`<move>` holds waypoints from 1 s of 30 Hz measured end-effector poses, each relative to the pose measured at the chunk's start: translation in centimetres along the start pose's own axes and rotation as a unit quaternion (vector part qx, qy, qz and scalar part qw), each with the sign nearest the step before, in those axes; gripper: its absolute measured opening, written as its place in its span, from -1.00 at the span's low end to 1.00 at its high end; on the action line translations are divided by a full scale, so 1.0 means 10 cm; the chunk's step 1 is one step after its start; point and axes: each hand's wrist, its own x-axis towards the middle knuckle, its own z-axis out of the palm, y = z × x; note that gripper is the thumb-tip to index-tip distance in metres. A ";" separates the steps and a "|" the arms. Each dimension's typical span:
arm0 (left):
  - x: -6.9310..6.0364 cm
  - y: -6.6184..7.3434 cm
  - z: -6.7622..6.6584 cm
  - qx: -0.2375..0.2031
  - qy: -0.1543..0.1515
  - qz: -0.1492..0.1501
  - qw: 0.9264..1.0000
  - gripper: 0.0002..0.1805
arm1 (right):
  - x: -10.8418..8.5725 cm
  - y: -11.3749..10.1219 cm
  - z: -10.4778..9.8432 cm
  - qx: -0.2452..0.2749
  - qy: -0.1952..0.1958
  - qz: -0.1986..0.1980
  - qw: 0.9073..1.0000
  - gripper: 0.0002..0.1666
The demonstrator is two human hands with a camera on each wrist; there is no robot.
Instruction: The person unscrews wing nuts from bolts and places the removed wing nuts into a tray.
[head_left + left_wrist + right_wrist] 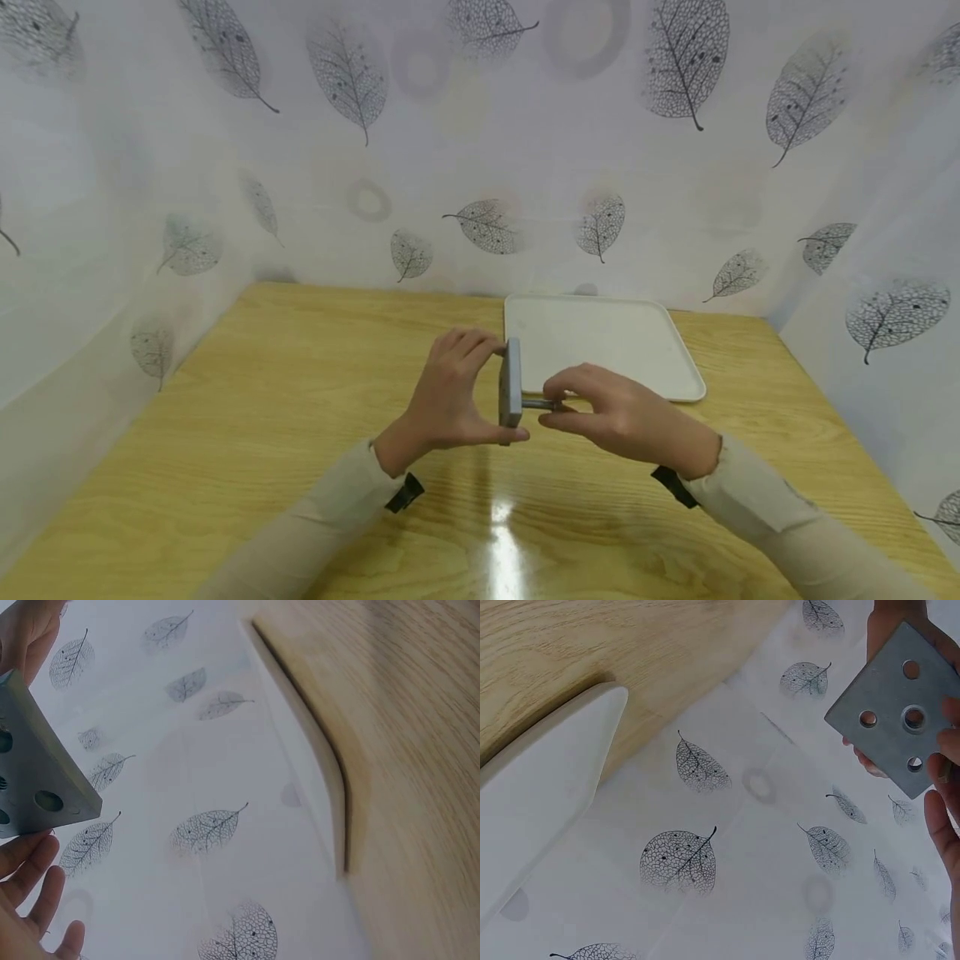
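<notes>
Near the middle of the head view, my left hand holds a grey metal plate on edge, thumb at the bottom and fingers at the top. Its square face, with several round holes, shows in the right wrist view as a plate standing on a corner. From the right, my right hand pinches a thin metal rod between thumb and fingers. The rod's near end meets the plate's right side in the head view; I cannot tell whether it sits in a hole. Fingers cover its other end.
A white tray lies at the back right of the wooden table, behind the hands. White curtains with a leaf print hang along the back and both sides.
</notes>
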 end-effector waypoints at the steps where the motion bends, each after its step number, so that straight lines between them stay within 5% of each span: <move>1: 0.00 0.00 0.00 -0.001 0.001 0.001 1.000 -0.05 | 0.00 0.00 -0.01 -0.006 -0.012 0.005 1.000 -0.70; 5: 0.00 -0.01 0.00 -0.005 0.007 0.005 1.000 -0.01 | -0.01 -0.02 -0.03 -0.022 -0.051 0.031 0.998 -0.59; 14: 0.00 -0.01 0.00 -0.007 0.011 0.004 1.000 0.02 | -0.02 -0.06 -0.05 0.010 -0.073 0.059 0.996 -0.64; 30: 0.00 0.01 0.00 -0.012 0.017 -0.003 1.000 0.05 | -0.07 -0.03 0.00 0.060 0.013 0.078 0.995 -0.72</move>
